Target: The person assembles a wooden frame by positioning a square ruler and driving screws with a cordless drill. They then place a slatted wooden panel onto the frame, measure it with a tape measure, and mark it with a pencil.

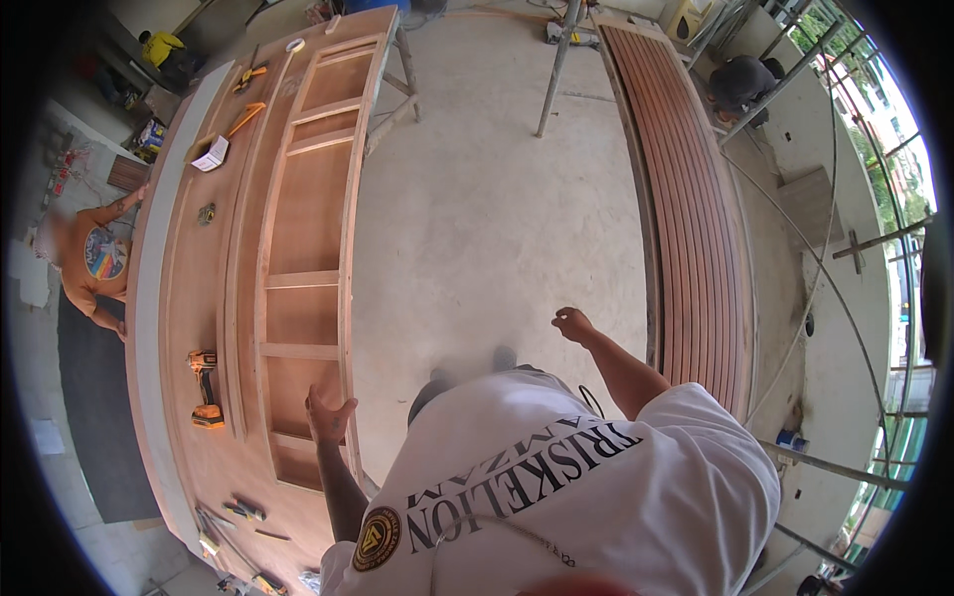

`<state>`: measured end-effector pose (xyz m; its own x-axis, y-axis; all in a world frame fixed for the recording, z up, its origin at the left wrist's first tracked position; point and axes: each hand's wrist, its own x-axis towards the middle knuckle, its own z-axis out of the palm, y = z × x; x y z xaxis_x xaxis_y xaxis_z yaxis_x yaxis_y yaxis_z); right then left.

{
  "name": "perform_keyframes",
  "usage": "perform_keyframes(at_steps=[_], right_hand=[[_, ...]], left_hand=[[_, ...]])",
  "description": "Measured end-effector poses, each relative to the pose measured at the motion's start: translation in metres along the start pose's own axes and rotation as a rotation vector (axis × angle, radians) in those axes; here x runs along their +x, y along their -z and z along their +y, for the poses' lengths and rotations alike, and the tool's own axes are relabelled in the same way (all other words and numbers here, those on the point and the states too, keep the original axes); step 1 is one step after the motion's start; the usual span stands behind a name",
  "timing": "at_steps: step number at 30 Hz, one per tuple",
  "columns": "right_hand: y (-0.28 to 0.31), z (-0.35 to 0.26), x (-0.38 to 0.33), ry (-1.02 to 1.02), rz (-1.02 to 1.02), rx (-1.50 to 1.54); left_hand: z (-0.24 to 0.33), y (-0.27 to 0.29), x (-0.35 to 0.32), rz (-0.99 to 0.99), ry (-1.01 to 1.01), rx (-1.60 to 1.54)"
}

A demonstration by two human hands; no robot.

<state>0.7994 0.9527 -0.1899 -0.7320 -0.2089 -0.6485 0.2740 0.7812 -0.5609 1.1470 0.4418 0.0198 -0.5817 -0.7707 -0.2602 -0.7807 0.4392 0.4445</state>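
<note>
My left hand (329,417) is above the near end of a ladder-like wooden frame (303,280), thumb and fingers apart and nothing between them. Whether it touches the frame's inner edge I cannot tell. The frame lies lengthwise on a large plywood-topped table (184,288), along the side nearest me. Out over the concrete floor, my right hand (573,325) hangs with its fingers curled together; anything inside them is hidden or too small to name. An orange-and-black cordless drill (205,389) lies on the table to the left of the frame.
Also on the table are a tape measure (206,214), a white box (209,153), an orange tool (246,118) and a tape roll (295,46). A co-worker (94,253) leans at its far left side. To my right stretches a brown slatted panel (686,219), with scaffold poles (560,70) nearby.
</note>
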Motion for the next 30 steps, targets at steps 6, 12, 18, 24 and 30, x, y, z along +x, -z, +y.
perform_keyframes(at_steps=[6,12,18,24,30], right_hand=[[0.036,-0.098,0.029,0.087,0.039,0.061],[0.042,-0.146,0.018,0.141,0.114,0.084],[0.089,-0.191,-0.025,0.056,0.243,-0.123],[0.123,-0.197,-0.064,0.12,0.737,0.196],[0.183,-0.156,-0.091,0.104,1.153,0.369]], left_hand=[[0.089,0.05,0.059,-0.249,0.174,0.06],[0.22,0.0,0.16,-0.152,-0.363,-0.116],[0.331,-0.057,0.23,-0.241,-0.757,-0.368],[0.409,-0.082,0.296,-0.434,-0.765,-0.03],[0.471,-0.09,0.299,-0.521,-0.981,0.057]])
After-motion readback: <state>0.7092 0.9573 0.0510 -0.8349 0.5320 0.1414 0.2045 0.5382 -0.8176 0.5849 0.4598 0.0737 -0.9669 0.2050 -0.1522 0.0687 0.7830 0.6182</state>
